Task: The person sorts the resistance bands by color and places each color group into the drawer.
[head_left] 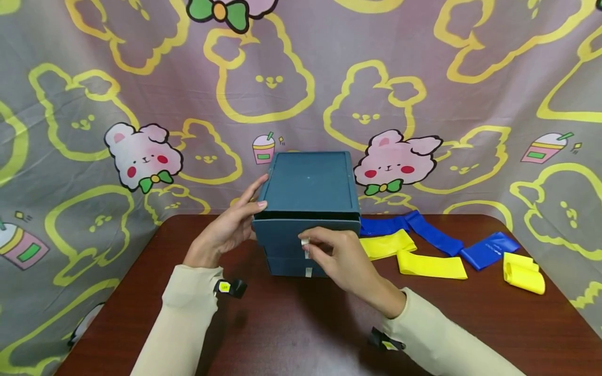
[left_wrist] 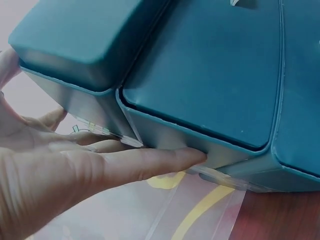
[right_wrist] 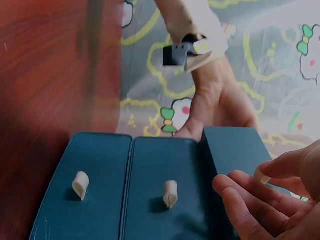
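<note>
A dark teal drawer box with three stacked drawers stands on the table. Its top drawer sticks out past the two lower drawer fronts, leaving a dark gap under the box's top edge. My right hand pinches the white pull tab of that drawer between thumb and fingers. My left hand rests along the left side of the box with its fingers stretched out. White tabs also show on the middle drawer and the bottom drawer. What lies inside the drawers is hidden.
Blue flat bands and yellow flat bands lie to the right of the box, with a folded yellow band near the table's right edge. A cartoon-print cloth hangs close behind the brown table.
</note>
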The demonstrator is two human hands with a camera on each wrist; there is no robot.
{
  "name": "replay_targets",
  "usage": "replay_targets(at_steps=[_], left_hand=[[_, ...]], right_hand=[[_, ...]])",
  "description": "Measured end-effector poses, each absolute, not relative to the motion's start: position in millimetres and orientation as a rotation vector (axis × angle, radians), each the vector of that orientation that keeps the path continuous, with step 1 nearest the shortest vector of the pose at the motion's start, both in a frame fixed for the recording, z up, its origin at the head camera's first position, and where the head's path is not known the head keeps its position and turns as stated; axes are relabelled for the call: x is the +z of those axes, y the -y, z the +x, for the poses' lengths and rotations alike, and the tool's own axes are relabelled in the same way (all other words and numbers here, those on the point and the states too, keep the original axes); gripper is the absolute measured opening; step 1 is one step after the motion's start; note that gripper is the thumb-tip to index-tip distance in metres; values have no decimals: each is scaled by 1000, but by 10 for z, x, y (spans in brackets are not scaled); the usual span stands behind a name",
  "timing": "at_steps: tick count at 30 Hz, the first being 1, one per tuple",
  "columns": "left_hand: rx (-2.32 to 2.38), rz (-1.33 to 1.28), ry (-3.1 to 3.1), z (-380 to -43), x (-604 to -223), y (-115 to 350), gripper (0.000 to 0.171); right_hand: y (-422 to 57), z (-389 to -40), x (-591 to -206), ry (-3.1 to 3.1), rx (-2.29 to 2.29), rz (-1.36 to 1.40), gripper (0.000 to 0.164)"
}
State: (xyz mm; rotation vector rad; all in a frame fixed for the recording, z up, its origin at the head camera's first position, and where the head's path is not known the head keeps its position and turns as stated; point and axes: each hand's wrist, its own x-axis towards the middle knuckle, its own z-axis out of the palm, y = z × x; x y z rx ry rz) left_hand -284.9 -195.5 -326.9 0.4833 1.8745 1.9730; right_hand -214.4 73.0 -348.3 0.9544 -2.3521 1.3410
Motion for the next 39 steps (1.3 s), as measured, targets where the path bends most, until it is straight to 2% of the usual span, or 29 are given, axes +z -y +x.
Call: replay_targets(at_steps=[9,22,39], left_hand=[[1986,486,-1869,-2856,-3275,1928,74],[1986,493,-1879,-2856,-3277,1926,74],[1993,497,-1848,-2859,-3278,1937,74]], right_hand=[[-720,-2310,-3502,2353,1317,904,21],[-726,-2345,-3508,2350,1329,916,22],[-839,-2230,-3634,2345,1324,868,39]])
